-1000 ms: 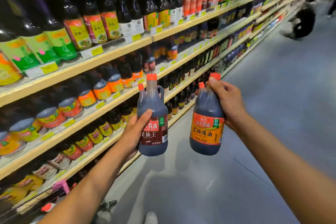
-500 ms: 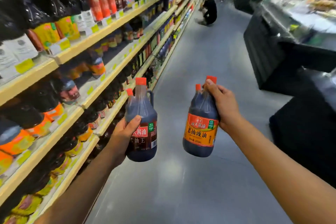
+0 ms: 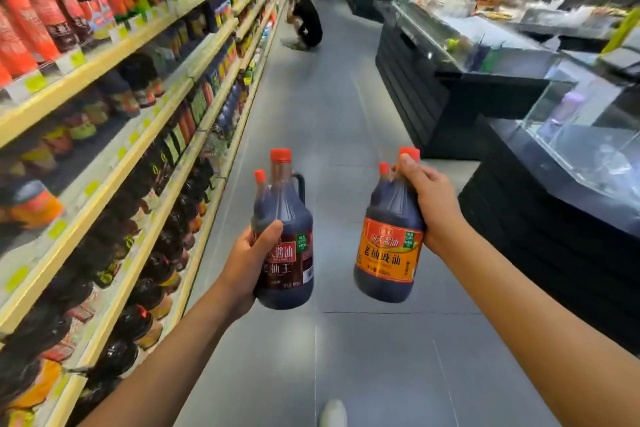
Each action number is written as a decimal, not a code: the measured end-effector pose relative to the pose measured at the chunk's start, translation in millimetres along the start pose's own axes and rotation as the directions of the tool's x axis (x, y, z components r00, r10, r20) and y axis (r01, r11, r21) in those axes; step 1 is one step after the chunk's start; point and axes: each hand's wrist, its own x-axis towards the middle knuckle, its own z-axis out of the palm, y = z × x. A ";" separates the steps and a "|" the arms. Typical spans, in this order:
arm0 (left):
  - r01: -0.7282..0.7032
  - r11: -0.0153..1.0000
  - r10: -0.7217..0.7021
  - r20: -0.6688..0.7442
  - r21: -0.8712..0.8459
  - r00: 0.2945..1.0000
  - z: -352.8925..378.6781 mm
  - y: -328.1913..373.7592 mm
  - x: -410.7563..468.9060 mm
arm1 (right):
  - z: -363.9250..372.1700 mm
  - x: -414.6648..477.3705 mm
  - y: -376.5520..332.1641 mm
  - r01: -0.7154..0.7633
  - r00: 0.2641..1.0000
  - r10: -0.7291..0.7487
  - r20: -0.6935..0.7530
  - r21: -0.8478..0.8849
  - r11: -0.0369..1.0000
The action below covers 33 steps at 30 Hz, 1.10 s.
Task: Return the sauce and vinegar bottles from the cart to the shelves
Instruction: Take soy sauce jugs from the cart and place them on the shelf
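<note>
Maroon-label jug [image 3: 294, 218] left hand [image 3: 247, 263]; orange-label jug [image 3: 388, 253] right hand [image 3: 429, 204].

Orange-label btl [image 3: 389, 253]: 海天酱油, 老抽豉油. Red-label btl [image 3: 291, 262]: 酱油, 抽王.

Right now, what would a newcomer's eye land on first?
Centre frame, over the aisle floor: the left hand wraps the body of the red-label bottle, and the right hand has its grip round the neck of the orange-label bottle. Shelves packed with dark bottles run along the left. A person crouches by them far down the aisle.
</note>
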 end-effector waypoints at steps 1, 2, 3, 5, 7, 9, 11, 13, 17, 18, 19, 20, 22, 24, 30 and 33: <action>0.001 1.000 -0.001 -0.003 0.003 1.000 8.2 2.2 13.9 | -4.5 14.8 -2.5 0.001 1.000 -0.001 -0.001 0.000 1.000; 0.004 1.000 -0.004 -0.009 0.002 1.000 15.4 3.7 27.5 | -9.0 29.2 -4.4 0.001 1.000 -0.001 -0.004 -0.001 1.000; 0.008 1.000 -0.009 -0.020 -0.003 1.000 21.5 4.5 41.0 | -13.0 43.2 -5.8 0.002 1.000 -0.002 -0.007 -0.001 1.000; 0.001 1.000 -0.002 -0.026 -0.004 1.000 30.4 6.9 65.2 | -17.2 70.3 -8.5 0.012 1.000 -0.012 -0.001 -0.008 1.000; -0.003 1.000 0.003 -0.025 -0.006 1.000 35.4 12.3 87.5 | -16.0 97.3 -11.6 0.023 1.000 -0.023 0.012 -0.017 1.000; -0.010 1.000 0.009 -0.039 -0.014 0.999 35.2 19.2 108.2 | -9.3 122.7 -13.1 0.020 0.999 -0.019 0.033 -0.018 1.000; -0.026 0.999 0.025 -0.062 -0.026 0.998 28.8 25.9 127.9 | 4.4 146.8 -13.9 0.019 0.998 -0.019 0.065 -0.010 1.000; -0.039 0.999 0.035 -0.100 -0.030 0.994 15.6 31.7 147.4 | 24.5 169.1 -14.8 0.022 0.995 -0.021 0.101 -0.010 1.000; -0.047 0.998 0.039 -0.165 -0.044 0.985 -24.9 43.7 181.8 | 78.2 210.0 -15.2 0.033 0.982 -0.028 0.186 -0.025 0.999; -0.052 0.997 0.041 -0.189 -0.054 0.981 -37.1 46.4 189.5 | 94.1 219.2 -15.1 0.029 0.977 -0.021 0.211 -0.033 0.999; -0.061 0.995 0.044 -0.215 -0.073 0.976 -50.3 50.0 196.8 | 110.7 228.1 -15.2 0.023 0.972 -0.014 0.235 -0.034 0.999; -0.072 0.993 0.049 -0.235 -0.091 0.971 -63.8 53.0 204.4 | 128.0 236.5 -15.1 0.016 0.967 -0.008 0.255 -0.031 0.999; -0.097 0.991 0.070 -0.264 -0.088 0.962 -89.2 60.1 216.0 | 163.3 251.5 -13.4 0.011 0.956 -0.006 0.294 -0.014 1.000; -0.132 0.987 0.096 -0.317 -0.095 0.944 -113.3 66.2 224.1 | 197.3 263.4 -11.9 -0.008 0.943 -0.001 0.332 0.027 1.000; -0.194 0.977 0.134 -0.448 -0.091 0.884 -169.0 86.1 225.6 | 290.0 287.5 -1.1 -0.047 0.871 0.033 0.489 0.016 0.999; -0.196 0.978 0.122 -0.564 -0.072 0.817 -197.3 85.2 218.5 | 337.8 291.8 4.2 -0.035 0.794 0.030 0.607 -0.004 0.999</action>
